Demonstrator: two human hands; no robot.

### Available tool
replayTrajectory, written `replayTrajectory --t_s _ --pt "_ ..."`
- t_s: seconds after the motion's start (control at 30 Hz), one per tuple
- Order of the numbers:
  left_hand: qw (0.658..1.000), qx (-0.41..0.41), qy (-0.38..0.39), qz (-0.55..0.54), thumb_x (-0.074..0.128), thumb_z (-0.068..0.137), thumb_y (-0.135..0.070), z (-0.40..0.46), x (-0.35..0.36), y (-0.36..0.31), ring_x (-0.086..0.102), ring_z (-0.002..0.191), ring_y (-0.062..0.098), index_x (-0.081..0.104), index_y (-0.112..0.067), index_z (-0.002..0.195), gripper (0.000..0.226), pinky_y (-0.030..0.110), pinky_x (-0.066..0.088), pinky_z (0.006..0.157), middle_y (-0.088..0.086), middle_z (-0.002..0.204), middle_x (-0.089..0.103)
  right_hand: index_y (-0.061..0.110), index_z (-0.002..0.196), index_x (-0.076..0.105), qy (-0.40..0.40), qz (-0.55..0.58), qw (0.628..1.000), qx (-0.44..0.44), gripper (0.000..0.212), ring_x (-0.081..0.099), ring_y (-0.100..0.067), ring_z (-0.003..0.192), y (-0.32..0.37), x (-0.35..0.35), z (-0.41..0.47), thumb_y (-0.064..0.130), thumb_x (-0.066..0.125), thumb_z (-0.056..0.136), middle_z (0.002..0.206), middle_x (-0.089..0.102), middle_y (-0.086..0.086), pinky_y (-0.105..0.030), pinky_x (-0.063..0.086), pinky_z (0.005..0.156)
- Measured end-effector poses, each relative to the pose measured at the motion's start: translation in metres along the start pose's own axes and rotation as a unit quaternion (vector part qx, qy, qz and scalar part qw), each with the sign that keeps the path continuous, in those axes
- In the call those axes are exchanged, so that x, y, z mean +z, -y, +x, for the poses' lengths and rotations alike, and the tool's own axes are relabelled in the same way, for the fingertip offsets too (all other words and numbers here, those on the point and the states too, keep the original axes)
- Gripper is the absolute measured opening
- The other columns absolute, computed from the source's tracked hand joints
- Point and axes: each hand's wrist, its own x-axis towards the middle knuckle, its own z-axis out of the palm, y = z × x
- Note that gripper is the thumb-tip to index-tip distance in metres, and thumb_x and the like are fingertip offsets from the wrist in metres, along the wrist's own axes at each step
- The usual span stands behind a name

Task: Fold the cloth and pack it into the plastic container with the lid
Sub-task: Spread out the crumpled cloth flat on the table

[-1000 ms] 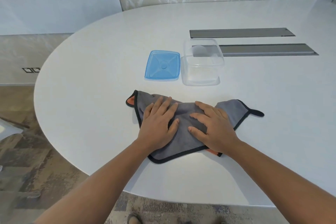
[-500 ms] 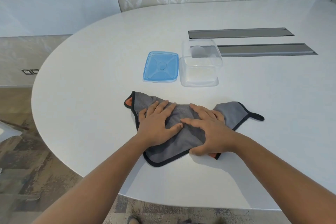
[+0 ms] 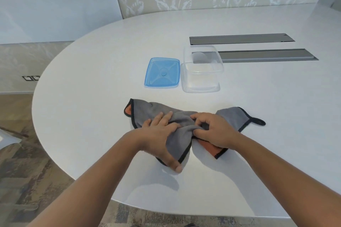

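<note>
Grey microfibre cloth with black piping and an orange underside (image 3: 181, 119), bunched at centre frame on the white oval table (image 3: 88, 86), near its front edge. Pinched together in the middle, fanning out to a flat corner at left with a sliver of orange showing, and to a flat corner at right ending in a small black hanging loop (image 3: 259, 121). An orange flap turned up below the right wrist, black edge outward.

Left hand (image 3: 158, 132), palm down on the left half of the cloth, fingers spread flat over the grey fabric, thumb stretched toward the lower centre of the frame and pressing the table just past the cloth's near black-edged corner. Not closed around anything; simply laid flat, pinning.

Right hand (image 3: 215, 131), curled, fingertips and thumb drawn together on a gathered ridge of grey fabric at the cloth's middle, gripping that fold. Knuckles raised, fingertips just beside those of the left hand.

Above the cloth, toward upper centre: translucent blue square plastic lid (image 3: 162, 73), lying flat, and touching its right side a clear square plastic container (image 3: 202, 81), open and upright, well apart from the cloth.

Beyond, at upper right: two long grey recessed panels (image 3: 239, 38) set into the tabletop, the nearer one partly behind the container.
</note>
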Motion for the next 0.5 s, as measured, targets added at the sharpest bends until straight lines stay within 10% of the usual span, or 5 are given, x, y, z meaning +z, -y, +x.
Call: replayTrajectory --t_s 0.1,0.23,0.33,0.5 --pt "0.999 -0.003 0.005 0.045 0.075 0.037 -0.088 -0.003 0.002 -0.005 -0.027 0.152 0.017 0.008 -0.045 0.153 0.141 0.057 0.004 0.122 -0.017 0.163 -0.031 0.017 0.072 0.059 0.035 0.06 0.997 0.015 0.02 0.069 -0.019 0.107 0.006 -0.008 0.004 0.032 0.07 0.08 0.112 0.074 0.014 -0.049 0.052 0.098" --pt "0.999 0.007 -0.038 0.022 0.071 0.076 -0.052 0.0 0.0 -0.01 -0.007 0.157 0.023 0.029 -0.041 0.141 0.078 0.059 0.022 0.12 -0.015 0.169 -0.012 0.012 0.07 0.05 0.074 0.092 0.992 0.034 0.028 0.065 -0.039 0.11 0.013 -0.017 0.007 0.03 0.068 0.082 0.116 0.071 -0.013 -0.053 0.051 0.096" --pt "0.997 0.032 -0.057 -0.04 0.058 0.091 -0.035 0.002 -0.012 -0.008 0.011 0.157 0.023 0.053 -0.038 0.104 0.014 0.046 0.03 0.117 -0.005 0.171 0.01 0.022 0.067 0.056 0.089 0.082 0.991 0.056 0.026 0.068 -0.03 0.103 0.014 -0.022 0.009 0.031 0.068 0.088 0.114 0.073 -0.012 -0.05 0.051 0.096" --pt "0.988 0.054 -0.119 -0.085 0.048 0.101 -0.026 0.003 -0.021 -0.002 0.057 0.123 0.016 0.061 -0.023 0.096 0.015 0.034 0.047 0.095 -0.006 0.118 0.068 0.031 0.079 0.063 0.081 0.034 0.995 0.054 0.02 0.056 -0.001 0.07 0.016 -0.027 0.011 0.042 0.063 0.096 0.072 0.064 0.021 -0.023 0.048 0.069"
